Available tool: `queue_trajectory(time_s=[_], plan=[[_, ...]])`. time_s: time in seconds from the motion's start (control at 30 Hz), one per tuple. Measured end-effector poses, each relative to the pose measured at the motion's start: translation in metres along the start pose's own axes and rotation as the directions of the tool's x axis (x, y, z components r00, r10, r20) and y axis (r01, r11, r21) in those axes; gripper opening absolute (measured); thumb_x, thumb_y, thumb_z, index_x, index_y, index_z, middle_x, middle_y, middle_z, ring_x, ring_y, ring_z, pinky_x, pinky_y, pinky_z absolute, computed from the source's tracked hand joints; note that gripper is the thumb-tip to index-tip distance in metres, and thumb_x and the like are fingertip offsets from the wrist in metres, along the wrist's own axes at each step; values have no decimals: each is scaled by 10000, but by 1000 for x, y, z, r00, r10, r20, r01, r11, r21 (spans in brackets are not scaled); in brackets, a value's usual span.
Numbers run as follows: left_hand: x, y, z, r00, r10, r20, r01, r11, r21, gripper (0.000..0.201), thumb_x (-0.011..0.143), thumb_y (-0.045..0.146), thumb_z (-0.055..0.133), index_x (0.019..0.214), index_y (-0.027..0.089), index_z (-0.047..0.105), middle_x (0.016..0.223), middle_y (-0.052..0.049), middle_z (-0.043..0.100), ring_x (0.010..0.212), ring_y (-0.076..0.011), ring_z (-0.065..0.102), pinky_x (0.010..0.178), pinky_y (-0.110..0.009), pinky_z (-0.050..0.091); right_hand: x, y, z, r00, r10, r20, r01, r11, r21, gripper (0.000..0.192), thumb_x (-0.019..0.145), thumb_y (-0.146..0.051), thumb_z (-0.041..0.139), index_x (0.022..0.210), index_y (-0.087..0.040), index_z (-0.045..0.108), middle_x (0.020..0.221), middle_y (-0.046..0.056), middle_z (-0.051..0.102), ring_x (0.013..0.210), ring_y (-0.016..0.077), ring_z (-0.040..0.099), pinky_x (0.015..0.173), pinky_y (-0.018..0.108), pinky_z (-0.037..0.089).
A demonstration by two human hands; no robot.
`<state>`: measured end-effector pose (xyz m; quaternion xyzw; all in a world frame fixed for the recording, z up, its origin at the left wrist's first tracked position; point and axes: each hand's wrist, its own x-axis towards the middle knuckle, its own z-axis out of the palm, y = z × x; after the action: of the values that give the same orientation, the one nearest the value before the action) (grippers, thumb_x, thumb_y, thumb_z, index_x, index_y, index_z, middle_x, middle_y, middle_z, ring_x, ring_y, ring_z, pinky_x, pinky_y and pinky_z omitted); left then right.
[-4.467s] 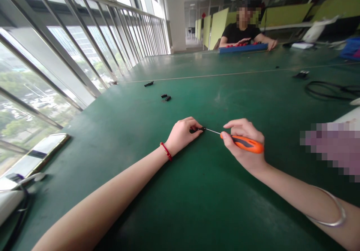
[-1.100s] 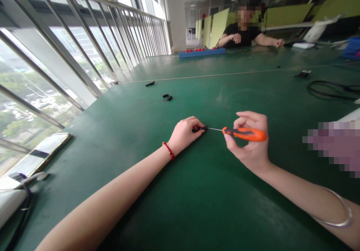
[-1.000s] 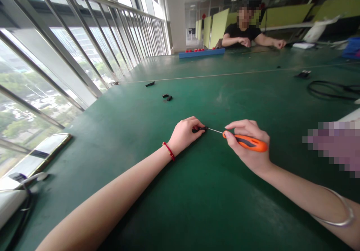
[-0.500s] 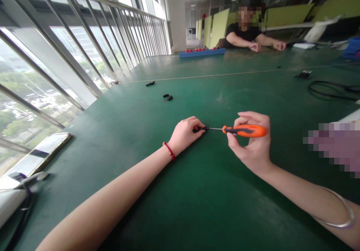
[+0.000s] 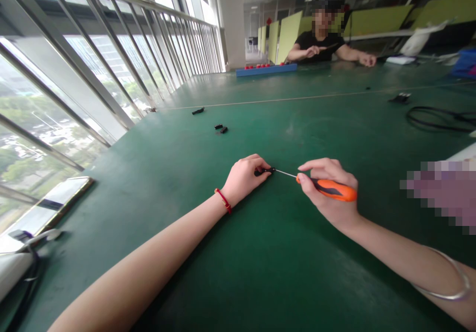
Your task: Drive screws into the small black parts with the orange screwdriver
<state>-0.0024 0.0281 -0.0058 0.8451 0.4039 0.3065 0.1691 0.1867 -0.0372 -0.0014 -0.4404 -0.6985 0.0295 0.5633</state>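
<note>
My left hand [image 5: 247, 175] pinches a small black part [image 5: 268, 170] close to the table top; the fingers cover much of it, so its kind cannot be told. In my right hand [image 5: 330, 188] lies a screwdriver [image 5: 336, 190] with an orange and dark handle, thumb and fingers closed about it. Its thin metal shaft points left and slants slightly upward, and the tip meets the right end of the black part. Farther up the green table [image 5: 208, 282] are several small black pieces [image 5: 223, 130].
At the left edge lie a phone [image 5: 55, 203] and a dark cable [image 5: 31, 277]. A black cable loop [image 5: 439, 119] rests at right. Across the table sits a person [image 5: 322, 47] behind a blue strip [image 5: 266, 70] with red knobs. Metal railing [image 5: 111, 49] runs along the left.
The screwdriver's handle has swung downward in my right hand, and my fingers have shifted around it. My left hand has stayed put. The person opposite has raised one hand.
</note>
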Motion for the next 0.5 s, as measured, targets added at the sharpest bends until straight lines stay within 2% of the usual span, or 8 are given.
queue_trajectory(time_s=[0.07, 0.13, 0.2, 0.33, 0.37, 0.43, 0.5], plan=[[0, 0, 0, 1000, -2, -1, 2, 1000, 5, 79, 780, 191, 613, 831, 172, 670, 872, -16, 658, 743, -126, 623, 693, -238, 507, 0, -1, 0, 1000, 3, -15, -3, 1000, -1, 181, 753, -179, 629, 906, -246, 559, 529, -58, 483, 549, 145, 519, 672, 347, 462], [-1, 1, 0, 1000, -2, -2, 2, 1000, 16, 79, 778, 190, 611, 830, 174, 669, 874, -15, 658, 745, -127, 623, 696, -239, 508, 1, -1, 0, 997, -18, -75, 23, 997, 70, 340, 718, -160, 645, 1023, -246, 519, 705, -18, 554, 639, 156, 565, 672, 339, 476], [-1, 3, 0, 1000, 0, -6, 0, 1000, 30, 80, 778, 188, 605, 827, 174, 667, 876, -15, 657, 747, -128, 622, 700, -241, 508, 1, -1, 0, 996, -32, -89, 41, 993, 107, 423, 696, -168, 663, 1074, -246, 490, 744, -13, 541, 639, 154, 562, 657, 336, 478], [-1, 5, 0, 1000, 5, -5, -5, 998, 56, 88, 780, 184, 592, 826, 173, 666, 877, -16, 654, 751, -131, 621, 700, -243, 506, 1, -2, -1, 1000, 9, 11, -9, 1000, -23, 147, 763, -210, 625, 887, -247, 557, 494, -66, 450, 547, 155, 513, 682, 356, 452], [-1, 5, 0, 1000, 4, -5, -4, 998, 60, 91, 779, 183, 591, 828, 173, 666, 877, -16, 654, 753, -131, 620, 702, -243, 505, 0, -1, -1, 1000, 8, 0, -8, 999, -33, 125, 764, -206, 622, 865, -244, 559, 526, -52, 489, 580, 161, 534, 700, 362, 456], [-2, 6, 0, 1000, -1, -8, 2, 998, 69, 94, 776, 181, 589, 830, 175, 666, 878, -15, 655, 759, -133, 620, 709, -245, 504, 0, 0, 0, 998, -7, -63, 8, 1000, 24, 221, 732, -190, 641, 928, -237, 551, 720, -8, 577, 638, 159, 561, 700, 358, 474], [-2, 6, 0, 1000, -13, -18, 14, 997, 79, 96, 774, 178, 586, 826, 177, 666, 874, -13, 656, 760, -135, 620, 713, -247, 501, 1, 1, 0, 995, -17, -96, 24, 997, 72, 313, 697, -194, 668, 977, -234, 535, 820, 11, 577, 629, 147, 555, 683, 353, 482]])
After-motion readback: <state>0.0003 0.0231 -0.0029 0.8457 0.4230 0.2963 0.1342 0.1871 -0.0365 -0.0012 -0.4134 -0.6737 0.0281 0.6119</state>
